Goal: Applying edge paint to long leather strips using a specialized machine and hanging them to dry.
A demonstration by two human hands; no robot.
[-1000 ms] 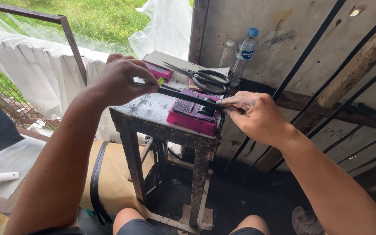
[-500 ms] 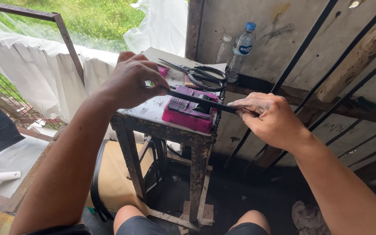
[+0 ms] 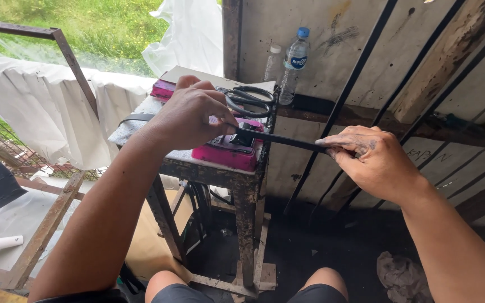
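Setting: outdoor work corner, grass beyond a white sheet (image 3: pixel 40 106) hung on a rusty frame; grimy panel wall with black bars on the right.
Surface: small worn metal stand (image 3: pixel 242 185), top crowded.
Strap: narrow black strap (image 3: pixel 287 141) stretched taut across the stand's top, running over the pink device (image 3: pixel 228 151) at the stand's front right corner and out to the right; its tail trails off behind the left wrist.
Left hand: left hand (image 3: pixel 189 115) arched over the pink device, fingers curled down and pinching the strap at the device.
Right hand: right hand (image 3: pixel 374 160) out past the stand's right edge, fingers clenched on the strap's free end, thumb on top.
Change: versus a second ago the right hand sits further right, well clear of the stand; more strap is exposed between the hands. Left hand has stayed over the device.
Meaning: looks like the strap is being drawn through or across the pink device, mid-pull, tension held at both ends.
Nearby: black-handled scissors (image 3: pixel 248 101) lying just behind the left hand; clear plastic bottle with blue cap (image 3: pixel 294 64) on the ledge at the wall.
Below: person's knees under the stand.
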